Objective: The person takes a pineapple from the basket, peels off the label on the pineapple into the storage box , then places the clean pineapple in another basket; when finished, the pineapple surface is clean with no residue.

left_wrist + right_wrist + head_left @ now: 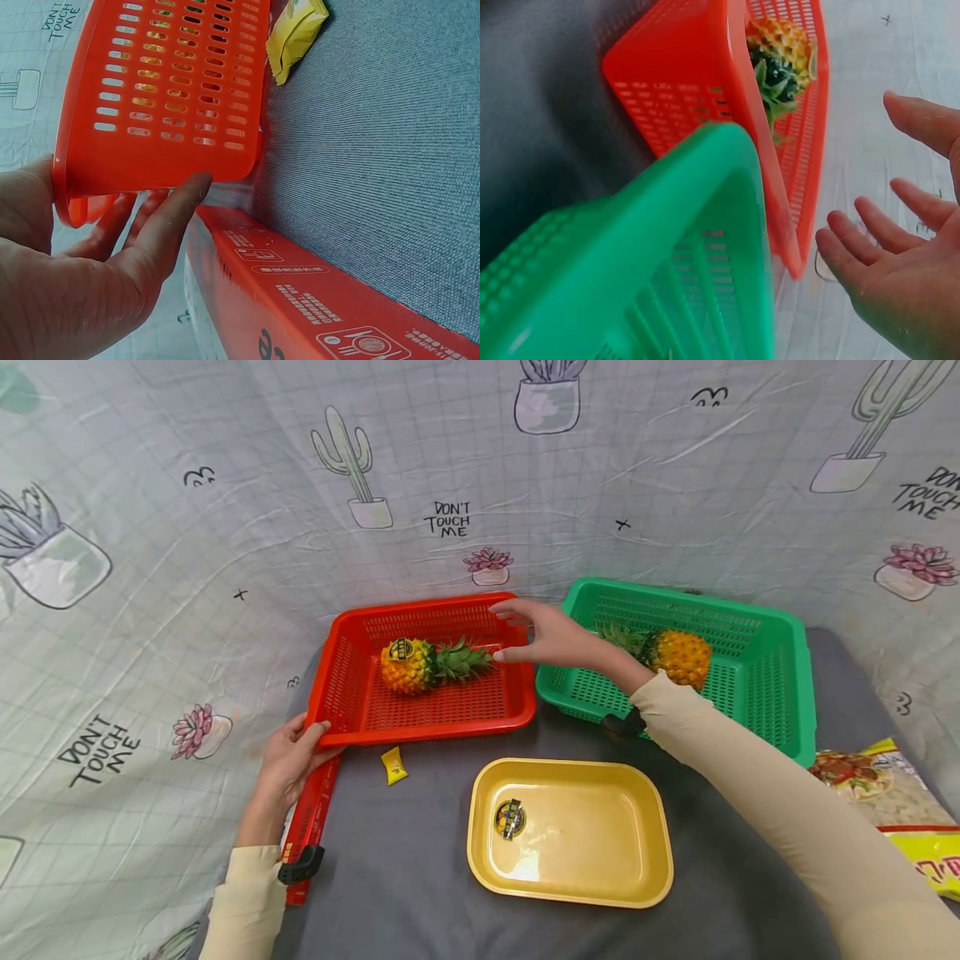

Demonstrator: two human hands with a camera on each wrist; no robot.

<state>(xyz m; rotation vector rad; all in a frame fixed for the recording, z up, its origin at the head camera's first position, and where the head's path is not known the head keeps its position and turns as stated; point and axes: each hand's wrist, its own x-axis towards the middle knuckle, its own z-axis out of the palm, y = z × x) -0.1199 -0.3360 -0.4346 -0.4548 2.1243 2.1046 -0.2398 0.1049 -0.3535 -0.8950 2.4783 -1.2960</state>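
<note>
One pineapple lies in the red basket the left hand grips.

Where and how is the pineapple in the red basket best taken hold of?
Probably around its plump body, from above, thumb and fingers on opposite sides. The pineapple lies on its side, its crown pointing to the right, so the rounded body seems the firmer grip than the thin leaves. The red basket's walls ring it, leaving the top as the open way in.
</note>
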